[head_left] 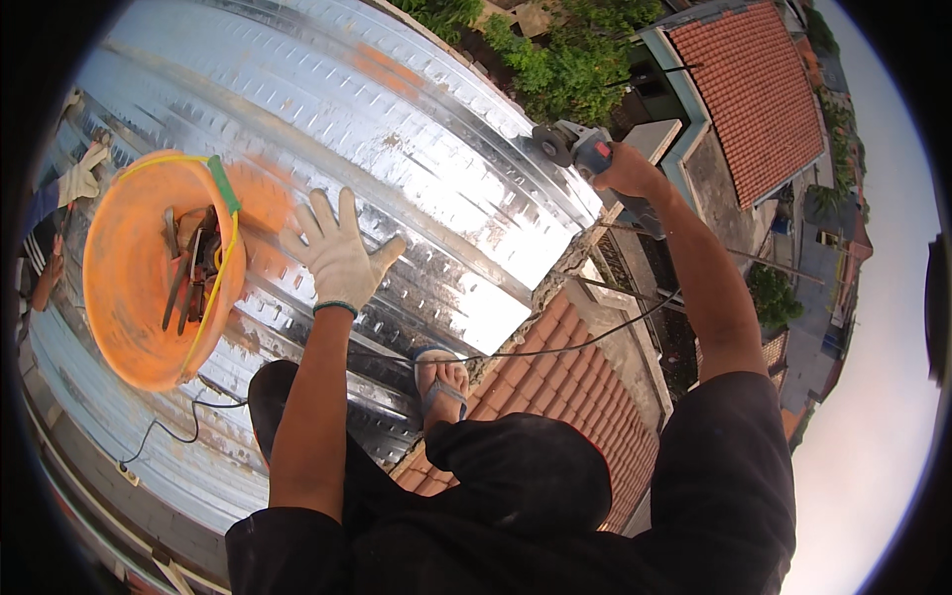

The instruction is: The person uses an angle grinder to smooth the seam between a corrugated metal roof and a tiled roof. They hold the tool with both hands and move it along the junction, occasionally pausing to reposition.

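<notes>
My left hand (340, 253), in a pale work glove, is open with its fingers spread over the ribbed metal sheet (397, 149). Whether its palm presses on the metal I cannot tell. Held out at the right, my bare right hand (635, 174) is wrapped around an angle grinder (595, 152). The grinder's round disc (551, 146) points left, close to the far end of the sheet; contact is unclear. Left of my gloved hand stands an orange bucket (114, 288) with several hand tools (198, 260) inside.
My sandalled foot (439, 382) is by the sheet's near edge. A black cord (555, 350) crosses beside it. Beyond the edge lie roof tiles (565, 372) and a drop toward houses. At far left is another person's gloved hand (83, 178). Trees (565, 69) stand behind.
</notes>
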